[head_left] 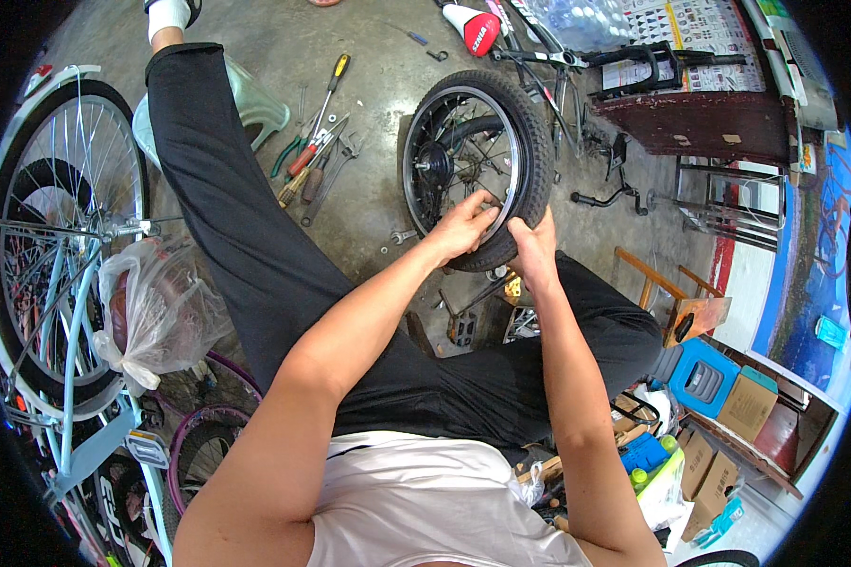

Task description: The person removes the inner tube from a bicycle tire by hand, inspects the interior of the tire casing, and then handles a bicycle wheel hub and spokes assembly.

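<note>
A small bicycle wheel [518, 156] with a knobby black tyre [536, 142] stands on the floor in front of me, tilted toward my left. Its silver-edged black rim, spokes and dark hub [433, 164] show. My left hand [465, 227] reaches to the near part of the rim, its fingers curled over the rim's edge. On the tyre's near right side, my right hand [535, 248] grips the tread with the thumb on top. The right fingers are partly hidden behind the tyre. Inside the wheel opening, a dark curved tube-like piece [477, 126] is visible.
Screwdrivers, pliers and wrenches [317, 161] lie left of the wheel. A bicycle frame with a red-and-white saddle [473, 30] lies beyond. A pedal [461, 328] is near my legs. A bicycle [76, 255] stands left; boxes [707, 477] and clutter are right.
</note>
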Demonstrator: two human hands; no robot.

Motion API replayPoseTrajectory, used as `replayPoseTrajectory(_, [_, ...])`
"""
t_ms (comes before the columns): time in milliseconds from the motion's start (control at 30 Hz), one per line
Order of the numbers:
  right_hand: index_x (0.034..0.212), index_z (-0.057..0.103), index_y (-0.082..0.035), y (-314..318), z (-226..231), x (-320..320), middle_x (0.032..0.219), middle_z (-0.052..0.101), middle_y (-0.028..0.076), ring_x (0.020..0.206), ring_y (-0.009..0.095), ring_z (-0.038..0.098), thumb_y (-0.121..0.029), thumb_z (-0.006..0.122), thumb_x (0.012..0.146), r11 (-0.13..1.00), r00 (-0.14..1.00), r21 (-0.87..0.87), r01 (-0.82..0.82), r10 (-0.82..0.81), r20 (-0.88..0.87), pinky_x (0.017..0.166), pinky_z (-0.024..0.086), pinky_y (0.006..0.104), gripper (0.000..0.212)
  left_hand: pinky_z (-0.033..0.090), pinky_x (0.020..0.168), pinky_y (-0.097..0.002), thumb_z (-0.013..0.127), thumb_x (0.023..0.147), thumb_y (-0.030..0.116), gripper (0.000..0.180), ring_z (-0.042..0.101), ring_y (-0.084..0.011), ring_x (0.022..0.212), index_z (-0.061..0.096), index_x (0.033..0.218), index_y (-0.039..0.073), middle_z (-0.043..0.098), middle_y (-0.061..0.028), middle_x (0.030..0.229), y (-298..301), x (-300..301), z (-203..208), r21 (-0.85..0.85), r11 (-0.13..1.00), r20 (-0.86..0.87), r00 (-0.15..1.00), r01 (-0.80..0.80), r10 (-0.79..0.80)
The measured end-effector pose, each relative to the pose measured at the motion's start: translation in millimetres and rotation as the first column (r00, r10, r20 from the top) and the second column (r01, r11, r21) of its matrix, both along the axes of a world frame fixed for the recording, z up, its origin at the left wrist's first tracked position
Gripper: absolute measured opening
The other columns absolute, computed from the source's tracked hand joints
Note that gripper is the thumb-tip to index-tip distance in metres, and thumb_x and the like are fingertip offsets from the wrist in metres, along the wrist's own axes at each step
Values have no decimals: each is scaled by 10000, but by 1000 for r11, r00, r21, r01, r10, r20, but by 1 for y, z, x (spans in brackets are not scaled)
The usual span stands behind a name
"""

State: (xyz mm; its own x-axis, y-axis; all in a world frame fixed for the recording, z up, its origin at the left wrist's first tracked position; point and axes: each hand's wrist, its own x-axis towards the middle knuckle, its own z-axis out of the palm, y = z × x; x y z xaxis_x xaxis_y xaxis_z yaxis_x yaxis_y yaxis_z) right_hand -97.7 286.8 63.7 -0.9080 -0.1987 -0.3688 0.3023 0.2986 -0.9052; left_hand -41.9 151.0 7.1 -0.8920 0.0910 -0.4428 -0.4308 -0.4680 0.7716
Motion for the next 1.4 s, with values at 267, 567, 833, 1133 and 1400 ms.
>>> replayPoseTrajectory(267, [1196,512,3,-14,12,2,1035,625,61,878,150,597,-53,629,781,995,1000,101,-8,9,-7,794,501,296,435,351,487,-246,514,1030,221,155,432,-72,548,566,1119,106,461,24,659,11,-2,-27,-341,924,-222,970,-174,101])
replayPoseTrajectory(567, [1238,507,-2,4,-2,-2,1059,624,51,892,136,602,-21,605,788,1000,999,-20,-2,3,48,802,500,286,461,326,469,-249,485,1041,210,168,407,-76,522,545,1144,90,462,22,692,-1,1,-11,100,995,-53,999,11,-6])
replayPoseTrajectory(833, [1240,506,-3,3,-1,2,1060,616,42,896,141,596,-46,618,779,999,999,9,-34,34,9,808,496,290,476,310,435,-264,481,1048,242,199,364,-82,465,546,1157,89,395,57,607,8,-3,-14,-135,990,-47,998,-50,43])
replayPoseTrajectory(1133, [1212,513,-11,-7,8,3,1014,615,37,855,133,588,-28,608,785,1000,1000,17,-20,19,21,770,493,280,437,342,476,-247,497,1042,315,229,418,-64,536,547,1137,113,437,50,673,4,-1,-21,-137,991,-42,999,3,-9])
replayPoseTrajectory(1400, [1196,520,-12,-3,2,3,1009,622,42,839,131,590,-42,609,785,999,1000,49,-8,7,12,749,496,281,421,296,436,-258,528,1031,330,267,370,-65,470,565,903,99,438,57,619,4,2,-10,-13,998,-9,998,-58,57])
